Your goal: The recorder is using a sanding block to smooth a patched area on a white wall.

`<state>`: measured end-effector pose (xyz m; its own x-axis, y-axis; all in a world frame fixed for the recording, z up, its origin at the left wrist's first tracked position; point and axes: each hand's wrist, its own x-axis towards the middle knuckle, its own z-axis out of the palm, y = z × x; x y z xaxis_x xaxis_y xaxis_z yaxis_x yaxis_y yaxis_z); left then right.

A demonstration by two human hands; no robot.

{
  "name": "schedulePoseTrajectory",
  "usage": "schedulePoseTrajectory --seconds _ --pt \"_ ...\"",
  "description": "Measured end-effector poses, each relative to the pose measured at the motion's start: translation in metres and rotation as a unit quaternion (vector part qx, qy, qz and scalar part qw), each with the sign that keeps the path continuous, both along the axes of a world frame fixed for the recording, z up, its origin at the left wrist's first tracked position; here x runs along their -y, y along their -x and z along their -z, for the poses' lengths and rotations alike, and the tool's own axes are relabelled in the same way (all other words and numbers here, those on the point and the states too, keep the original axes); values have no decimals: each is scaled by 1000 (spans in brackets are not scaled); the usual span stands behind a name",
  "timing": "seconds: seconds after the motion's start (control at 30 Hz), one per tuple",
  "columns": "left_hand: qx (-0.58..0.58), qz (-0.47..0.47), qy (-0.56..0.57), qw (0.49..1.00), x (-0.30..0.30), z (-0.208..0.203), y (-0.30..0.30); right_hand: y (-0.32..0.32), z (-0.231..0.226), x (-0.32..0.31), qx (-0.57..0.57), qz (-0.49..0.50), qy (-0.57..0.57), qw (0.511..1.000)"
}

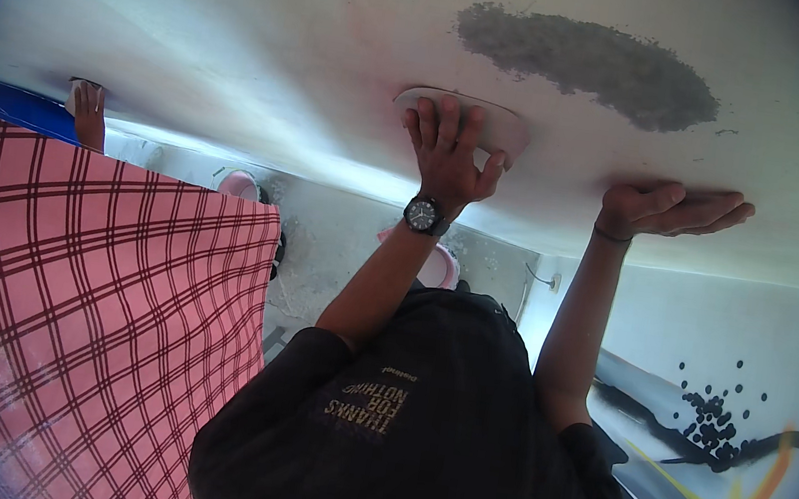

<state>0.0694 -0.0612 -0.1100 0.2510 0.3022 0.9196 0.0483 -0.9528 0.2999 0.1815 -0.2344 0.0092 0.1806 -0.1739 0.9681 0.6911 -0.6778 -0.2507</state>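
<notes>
My left hand (452,161), with a dark watch (422,214) on its wrist, presses a thin pale sheet that looks like sandpaper (508,128) against the whitish wall (275,41). Its fingers are spread over the sheet, and the thumb lies by the lower right edge. Farther right, my right hand (675,211) rests on the same wall, fingers stretched out and nothing in it. Above both hands a rough dark grey patch (585,64) marks the surface.
At the left, a co-worker's hand (90,113) holds a small pale piece to the wall. Pink checked cloth (103,281) fills the lower left. Pink buckets (239,184) stand on the grey floor (322,224). A painted wall (710,341) is at the right.
</notes>
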Motion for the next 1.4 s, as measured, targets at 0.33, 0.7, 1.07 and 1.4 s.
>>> schedulePoseTrajectory --seconds 0.33,0.7,1.07,1.4 --pt "7 16 22 1000 1 -20 0 1 0 0 6 -27 7 1000" --pt "39 -11 7 999 -2 -55 -8 -2 2 5 11 -42 1 999" --pt "4 12 29 1000 16 -47 0 -7 4 13 13 -41 -8 999" --pt "-18 -5 9 1000 21 -17 -1 -10 2 21 27 -16 -20 999"
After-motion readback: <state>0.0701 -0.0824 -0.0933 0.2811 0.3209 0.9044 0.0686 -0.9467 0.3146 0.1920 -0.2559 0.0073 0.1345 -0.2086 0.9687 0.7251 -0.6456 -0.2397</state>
